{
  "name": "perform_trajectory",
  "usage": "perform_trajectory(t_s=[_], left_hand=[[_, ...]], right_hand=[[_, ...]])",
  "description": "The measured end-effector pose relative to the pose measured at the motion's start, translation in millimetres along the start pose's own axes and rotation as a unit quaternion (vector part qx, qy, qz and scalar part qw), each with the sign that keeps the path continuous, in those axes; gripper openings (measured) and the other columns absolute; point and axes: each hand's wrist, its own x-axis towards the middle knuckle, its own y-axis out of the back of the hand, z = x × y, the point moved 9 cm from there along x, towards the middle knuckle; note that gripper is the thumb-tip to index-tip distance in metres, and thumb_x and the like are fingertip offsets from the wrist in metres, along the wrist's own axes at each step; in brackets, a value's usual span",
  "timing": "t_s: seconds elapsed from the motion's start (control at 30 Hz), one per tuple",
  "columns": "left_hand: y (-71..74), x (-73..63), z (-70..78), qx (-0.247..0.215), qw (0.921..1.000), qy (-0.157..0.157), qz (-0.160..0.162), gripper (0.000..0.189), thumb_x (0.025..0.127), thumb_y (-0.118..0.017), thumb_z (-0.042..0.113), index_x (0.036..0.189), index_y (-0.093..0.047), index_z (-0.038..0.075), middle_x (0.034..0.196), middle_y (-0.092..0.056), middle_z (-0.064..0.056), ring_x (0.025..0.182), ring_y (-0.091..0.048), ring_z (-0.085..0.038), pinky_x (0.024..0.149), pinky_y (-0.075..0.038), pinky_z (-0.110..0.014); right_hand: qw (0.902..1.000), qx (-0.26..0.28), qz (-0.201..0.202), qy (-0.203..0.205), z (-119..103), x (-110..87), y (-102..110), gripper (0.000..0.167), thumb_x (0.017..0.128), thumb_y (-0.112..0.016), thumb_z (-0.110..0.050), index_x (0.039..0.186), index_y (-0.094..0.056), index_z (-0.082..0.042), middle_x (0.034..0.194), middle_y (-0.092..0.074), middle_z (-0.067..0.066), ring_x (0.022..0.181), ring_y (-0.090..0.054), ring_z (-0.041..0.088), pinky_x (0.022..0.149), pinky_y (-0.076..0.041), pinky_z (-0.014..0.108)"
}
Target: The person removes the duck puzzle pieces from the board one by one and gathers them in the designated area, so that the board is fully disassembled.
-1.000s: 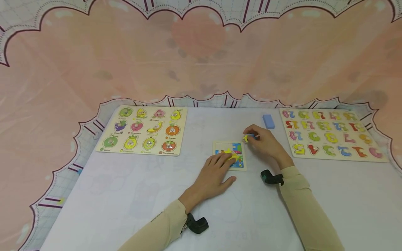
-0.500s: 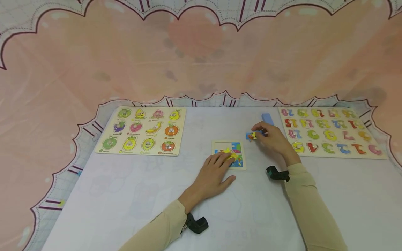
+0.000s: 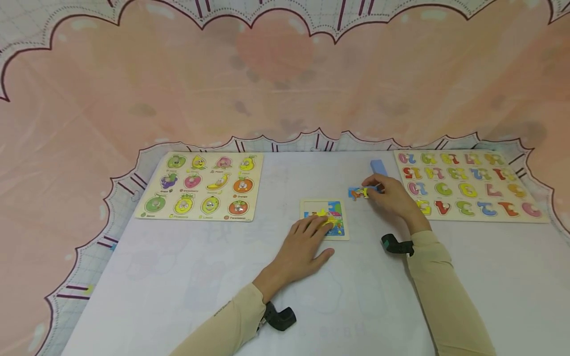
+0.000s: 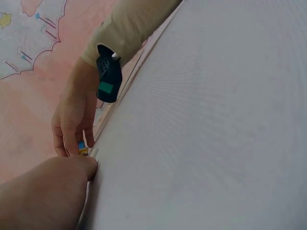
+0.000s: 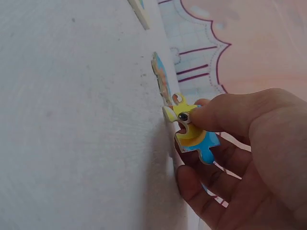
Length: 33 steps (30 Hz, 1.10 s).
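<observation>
My right hand pinches a jigsaw piece, yellow and blue with a printed eye, between thumb and fingers. Close beside it on the table lies another jigsaw piece, blue and orange; in the right wrist view this second piece shows edge-on. My left hand rests with its fingers spread on a small square puzzle tray that holds a colourful picture with a yellow shape. The fingers cover the tray's lower left part. In the left wrist view my left hand hides the tray.
A fruit puzzle board lies at the back left and a number puzzle board at the back right. Just behind my right hand is a blue block. White cloth covers the table; a patterned peach curtain hangs behind.
My right hand has moved to the right, away from the tray, and the blue and orange piece on the table has come into view. The left hand stays where it was.
</observation>
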Motion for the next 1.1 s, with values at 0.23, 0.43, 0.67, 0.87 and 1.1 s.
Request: perform_trajectory(t_s=[0.23,0.43,0.67,0.87,1.1], left_hand=[[1.1,0.8,0.4,-0.001,1.0000,0.001,0.001,0.054,0.095,-0.048,0.047,0.140,-0.043,0.019,0.146,-0.040,0.000,0.139,-0.030,-0.022,0.114,-0.025,-0.041],[1.5,0.1,0.7,0.001,1.0000,0.002,0.001,0.054,0.095,-0.048,0.047,0.141,-0.043,0.020,0.146,-0.040,0.000,0.139,-0.031,-0.022,0.114,-0.026,-0.041],[1.2,-1.2,0.4,0.002,1.0000,0.003,0.000,0.054,0.095,-0.047,0.047,0.141,-0.042,0.020,0.146,-0.040,0.000,0.139,-0.031,-0.022,0.113,-0.026,-0.042],[0.3,-0.5,-0.4,-0.001,1.0000,0.003,0.003,0.054,0.095,-0.047,0.047,0.141,-0.043,0.020,0.146,-0.040,0.001,0.140,-0.030,-0.021,0.114,-0.026,-0.041],[1.3,-0.2,0.4,0.000,1.0000,0.002,0.001,0.053,0.095,-0.047,0.047,0.141,-0.043,0.020,0.146,-0.040,0.001,0.139,-0.030,-0.022,0.114,-0.026,-0.041]], right_hand=[[0.9999,-0.009,0.006,-0.002,0.2,-0.6,2.0,0.023,0.094,-0.056,-0.014,0.114,-0.060,-0.006,0.117,-0.061,0.019,0.104,-0.055,0.033,0.092,-0.045,0.047],[0.9995,-0.026,0.021,0.001,0.3,-0.5,1.9,0.022,0.093,-0.057,-0.013,0.113,-0.062,-0.005,0.115,-0.060,0.018,0.102,-0.053,0.032,0.091,-0.044,0.047],[0.9983,-0.053,0.024,0.012,1.2,0.3,-0.5,0.022,0.092,-0.057,-0.010,0.111,-0.065,-0.003,0.112,-0.055,0.018,0.102,-0.052,0.032,0.094,-0.043,0.050],[0.9985,-0.052,0.017,0.002,1.6,-0.5,-0.1,0.023,0.093,-0.056,-0.011,0.113,-0.064,-0.003,0.113,-0.053,0.018,0.102,-0.050,0.032,0.095,-0.042,0.050],[0.9986,-0.049,0.010,-0.015,4.7,-1.4,-1.3,0.023,0.093,-0.055,-0.012,0.114,-0.062,-0.005,0.116,-0.052,0.017,0.106,-0.049,0.033,0.098,-0.041,0.051]])
